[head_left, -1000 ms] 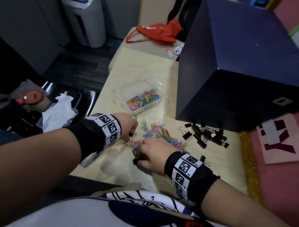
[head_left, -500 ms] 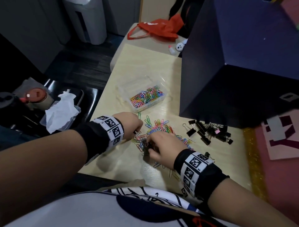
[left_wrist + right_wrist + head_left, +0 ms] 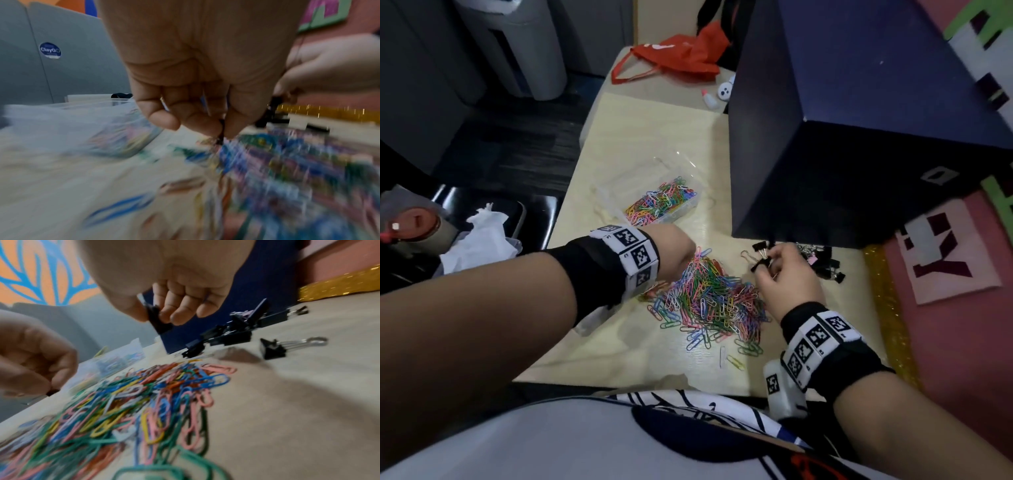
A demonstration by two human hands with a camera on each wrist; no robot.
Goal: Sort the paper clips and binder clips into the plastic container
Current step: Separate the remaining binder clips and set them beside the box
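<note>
A heap of coloured paper clips lies mid-table. Beyond it stands the clear plastic container, one part holding paper clips. My right hand hovers at the heap's far right and pinches a black binder clip between thumb and fingers. More black binder clips lie just right of it, by the dark box. My left hand is at the heap's far left edge, fingers curled round a few paper clips; something small and dark shows at its fingertips.
A big dark blue box stands close behind the binder clips. A red bag and small white items lie at the table's far end. The table's left edge drops to a black chair with tissues. Pink wall on the right.
My right hand has left the paper clip heap and moved right and away toward the binder clips, carrying a black binder clip. The left hand has stayed near the heap's left side.
</note>
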